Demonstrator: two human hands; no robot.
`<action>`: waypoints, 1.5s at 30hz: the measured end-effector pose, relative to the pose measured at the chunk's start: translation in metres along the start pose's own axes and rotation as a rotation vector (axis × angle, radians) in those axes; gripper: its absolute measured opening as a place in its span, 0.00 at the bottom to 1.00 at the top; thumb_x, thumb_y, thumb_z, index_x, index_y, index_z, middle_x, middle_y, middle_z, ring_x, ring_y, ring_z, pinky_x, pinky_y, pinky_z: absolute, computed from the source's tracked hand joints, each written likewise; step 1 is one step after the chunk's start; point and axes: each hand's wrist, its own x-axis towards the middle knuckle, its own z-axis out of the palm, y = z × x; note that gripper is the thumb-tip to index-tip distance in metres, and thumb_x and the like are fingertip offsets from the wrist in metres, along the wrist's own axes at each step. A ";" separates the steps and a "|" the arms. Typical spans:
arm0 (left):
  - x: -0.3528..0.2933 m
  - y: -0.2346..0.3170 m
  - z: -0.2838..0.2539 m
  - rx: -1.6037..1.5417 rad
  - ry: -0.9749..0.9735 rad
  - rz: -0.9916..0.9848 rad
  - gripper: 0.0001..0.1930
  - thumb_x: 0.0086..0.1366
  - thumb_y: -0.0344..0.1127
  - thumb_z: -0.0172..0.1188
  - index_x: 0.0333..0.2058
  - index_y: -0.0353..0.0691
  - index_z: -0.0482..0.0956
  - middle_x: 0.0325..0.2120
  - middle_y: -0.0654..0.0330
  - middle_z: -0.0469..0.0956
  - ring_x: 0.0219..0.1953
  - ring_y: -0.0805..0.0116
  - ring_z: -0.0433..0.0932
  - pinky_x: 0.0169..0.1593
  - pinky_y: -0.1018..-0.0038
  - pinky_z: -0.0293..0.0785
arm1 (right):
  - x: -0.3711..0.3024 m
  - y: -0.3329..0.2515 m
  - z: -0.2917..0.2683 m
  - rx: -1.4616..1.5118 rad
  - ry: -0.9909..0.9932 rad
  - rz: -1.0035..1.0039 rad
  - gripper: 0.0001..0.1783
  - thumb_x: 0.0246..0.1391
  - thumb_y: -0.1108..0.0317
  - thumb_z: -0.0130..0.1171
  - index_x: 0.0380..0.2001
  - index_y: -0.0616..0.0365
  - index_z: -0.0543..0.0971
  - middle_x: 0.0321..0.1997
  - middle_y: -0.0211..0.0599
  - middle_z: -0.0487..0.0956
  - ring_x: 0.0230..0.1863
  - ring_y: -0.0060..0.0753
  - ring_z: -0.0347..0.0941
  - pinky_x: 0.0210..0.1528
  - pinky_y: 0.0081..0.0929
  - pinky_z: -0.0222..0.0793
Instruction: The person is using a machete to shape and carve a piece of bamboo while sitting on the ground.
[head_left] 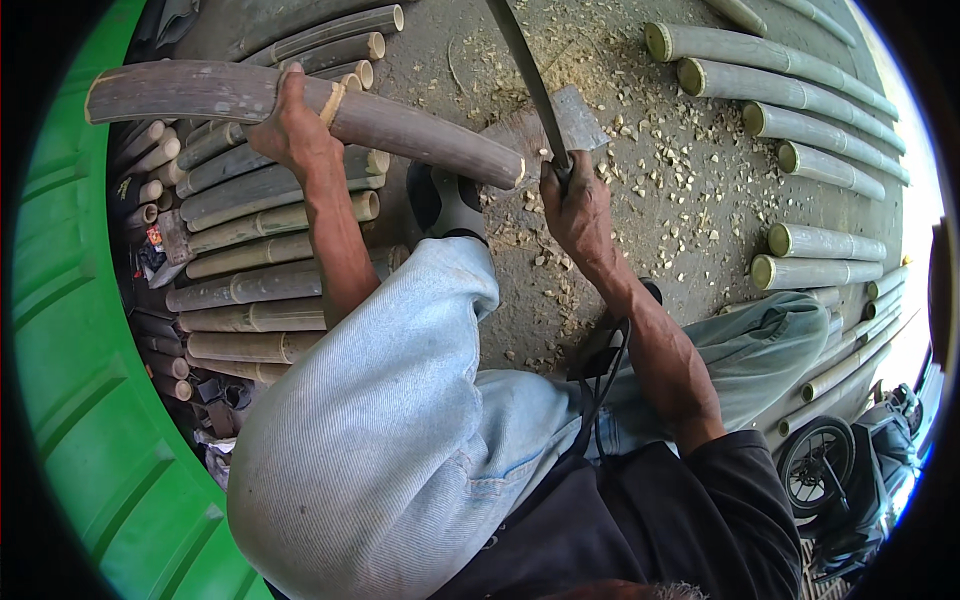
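Observation:
My left hand [300, 125] is closed round a thick brown bamboo pole [420, 134], close to a pale, freshly cut node. The pole slants from upper left down toward the middle, above my shoe [458, 200]. In my right hand [580, 203] is the handle of a machete, with its long dark blade [530, 75] pointing up and away from me. The blade stands just right of the pole's right end, apart from it. Behind that end a flat, worn slab [575, 115] lies on the ground.
Cut bamboo poles [270, 255] lie in rows at the left, beside a green ridged panel [75, 330]. More poles [790, 85] lie along the right. Pale wood chips [680, 190] cover the ground ahead. A motorcycle [850, 470] stands at the lower right.

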 end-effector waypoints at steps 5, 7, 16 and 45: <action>0.000 -0.001 0.001 -0.003 0.018 0.046 0.27 0.57 0.28 0.72 0.50 0.14 0.74 0.46 0.45 0.79 0.43 0.57 0.82 0.49 0.63 0.81 | -0.002 0.004 0.010 -0.285 -0.297 0.245 0.17 0.68 0.60 0.56 0.35 0.66 0.69 0.22 0.61 0.78 0.25 0.66 0.78 0.30 0.56 0.71; 0.001 -0.003 0.000 -0.006 0.029 0.022 0.25 0.57 0.26 0.71 0.50 0.14 0.74 0.45 0.43 0.79 0.44 0.55 0.83 0.49 0.62 0.81 | -0.001 0.003 0.006 -0.303 -0.337 0.299 0.17 0.68 0.61 0.56 0.35 0.65 0.69 0.22 0.61 0.78 0.24 0.65 0.78 0.29 0.55 0.71; 0.008 -0.016 -0.012 -0.010 0.028 0.002 0.24 0.58 0.26 0.70 0.50 0.15 0.74 0.45 0.43 0.79 0.44 0.55 0.82 0.50 0.62 0.80 | -0.008 0.006 0.010 -0.301 -0.325 0.298 0.16 0.68 0.61 0.55 0.36 0.66 0.70 0.22 0.63 0.78 0.25 0.67 0.79 0.28 0.57 0.70; 0.009 -0.010 -0.025 0.005 0.157 -0.129 0.28 0.57 0.29 0.73 0.53 0.19 0.75 0.50 0.43 0.79 0.51 0.55 0.80 0.57 0.60 0.76 | -0.010 0.001 0.007 -0.183 -0.176 0.144 0.14 0.66 0.64 0.58 0.41 0.64 0.68 0.24 0.61 0.78 0.25 0.65 0.77 0.28 0.54 0.69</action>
